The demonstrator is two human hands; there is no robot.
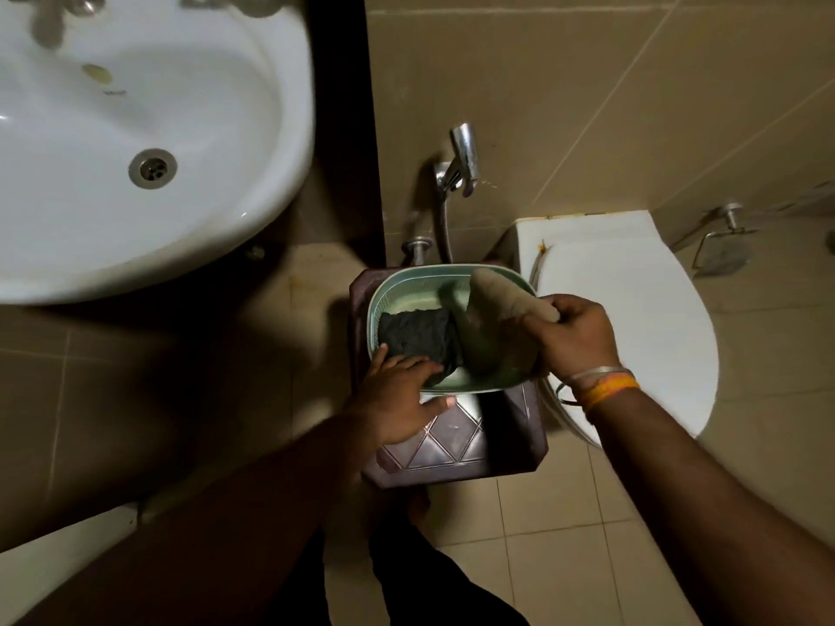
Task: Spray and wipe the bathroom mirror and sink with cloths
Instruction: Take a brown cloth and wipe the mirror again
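A pale green basket (406, 282) sits on a dark maroon stool (470, 440) between the sink and the toilet. Inside it lie a dark grey cloth (418, 334) and a beige cloth (490, 305). My right hand (574, 336) grips the beige cloth at its upper end, over the basket's right side. My left hand (397, 399) rests with spread fingers on the basket's near rim, its fingertips touching the dark cloth. The white sink (135, 142) fills the upper left, with its drain (152, 168) in view. The mirror is out of view.
A white toilet with closed lid (632, 318) stands right of the stool. A chrome hand sprayer (463, 158) with hose hangs on the tiled wall behind the basket. A paper holder (723, 250) is at the far right. Beige floor tiles lie below.
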